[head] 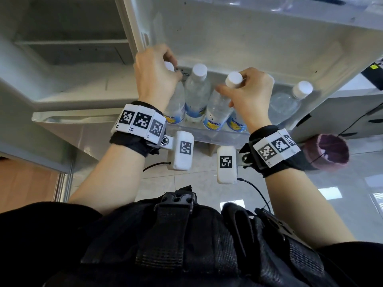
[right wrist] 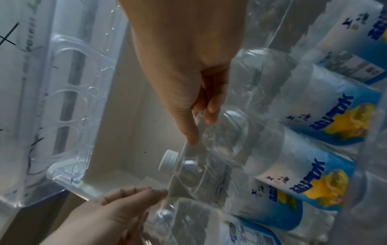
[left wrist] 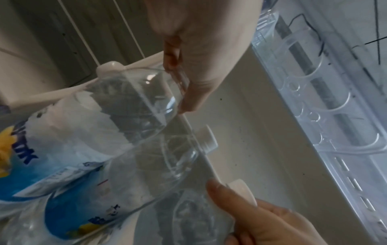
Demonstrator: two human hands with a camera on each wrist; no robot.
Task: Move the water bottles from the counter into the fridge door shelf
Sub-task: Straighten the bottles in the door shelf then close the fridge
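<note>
Several clear water bottles with white caps and blue-and-yellow labels stand in a row in the fridge door shelf (head: 207, 135). My left hand (head: 157, 73) curls over the top of the leftmost bottle (head: 176, 106); in the left wrist view its thumb lies on that bottle's shoulder (left wrist: 125, 107). My right hand (head: 248, 90) grips the third bottle (head: 217, 108) just under its cap (head: 234, 79). In the right wrist view, fingers (right wrist: 209, 112) and thumb pinch that bottle's shoulder (right wrist: 226, 140). One bottle (head: 196, 90) stands between the two held ones, and another (head: 290, 100) stands far right.
The open fridge interior (head: 72, 48) with bare shelves is at the left, a drawer handle (head: 72, 119) below it. A clear upper door shelf (head: 269, 9) hangs above the bottles. A grey counter with cables (head: 352, 100) and a round maroon-lined object (head: 327, 152) are at the right.
</note>
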